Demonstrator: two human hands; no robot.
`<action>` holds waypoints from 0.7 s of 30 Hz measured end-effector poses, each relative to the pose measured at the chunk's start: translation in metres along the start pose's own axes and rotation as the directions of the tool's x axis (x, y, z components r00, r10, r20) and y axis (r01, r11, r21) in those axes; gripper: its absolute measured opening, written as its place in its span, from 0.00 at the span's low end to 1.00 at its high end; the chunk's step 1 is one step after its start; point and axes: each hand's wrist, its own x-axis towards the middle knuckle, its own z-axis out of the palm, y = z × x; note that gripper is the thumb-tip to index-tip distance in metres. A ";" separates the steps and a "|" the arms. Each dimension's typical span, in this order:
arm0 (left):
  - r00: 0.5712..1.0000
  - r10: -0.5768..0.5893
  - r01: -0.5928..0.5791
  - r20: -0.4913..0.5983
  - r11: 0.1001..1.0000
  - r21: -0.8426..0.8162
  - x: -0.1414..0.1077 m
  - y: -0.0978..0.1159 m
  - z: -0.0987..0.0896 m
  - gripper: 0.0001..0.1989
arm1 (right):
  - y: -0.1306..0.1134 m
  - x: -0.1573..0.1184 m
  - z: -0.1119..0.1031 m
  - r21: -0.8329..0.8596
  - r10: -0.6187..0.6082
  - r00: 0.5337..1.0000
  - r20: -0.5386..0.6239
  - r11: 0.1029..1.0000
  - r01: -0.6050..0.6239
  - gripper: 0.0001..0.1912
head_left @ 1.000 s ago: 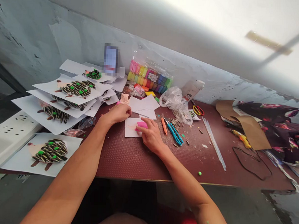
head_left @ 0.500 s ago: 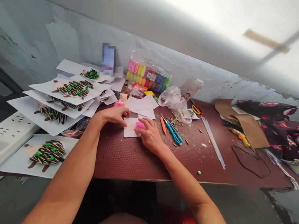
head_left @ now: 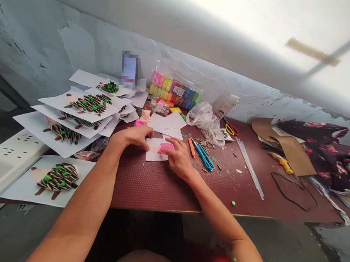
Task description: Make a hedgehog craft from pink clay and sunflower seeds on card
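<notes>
Your right hand (head_left: 178,156) spreads loosely, fingertips at the flat, bright pink clay piece (head_left: 166,148) on the small white paper card (head_left: 153,156), near the dark red textured table's (head_left: 149,188) near edge. Your left hand (head_left: 134,137) arches at the card's left side; I cannot tell whether its fingers pinch anything. An orange pen (head_left: 192,147) lies to the right.

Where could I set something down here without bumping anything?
The table looks nearly bare between the forearms in front of the card, but the arms hem it in. Easier: between the clear sticks and glue gun. It's crowded left, with stacked pictures, and back, around the plastic bag.
</notes>
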 end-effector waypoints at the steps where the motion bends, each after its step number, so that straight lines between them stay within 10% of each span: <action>1: 1.000 0.008 -0.008 -0.004 1.000 -0.001 0.000 0.000 0.000 0.25 | -0.002 0.000 -0.001 -0.025 -0.020 0.999 0.035 0.999 0.021 0.19; 7: 0.999 0.044 -0.044 -0.002 0.999 0.015 -0.002 -0.001 0.000 0.26 | -0.011 0.001 -0.003 -0.122 -0.077 0.980 0.185 0.987 0.101 0.15; 21: 1.000 0.002 -0.002 -0.001 1.000 0.011 -0.004 0.003 0.000 0.28 | -0.001 -0.007 -0.005 -0.113 -0.011 0.994 0.106 0.993 0.023 0.20</action>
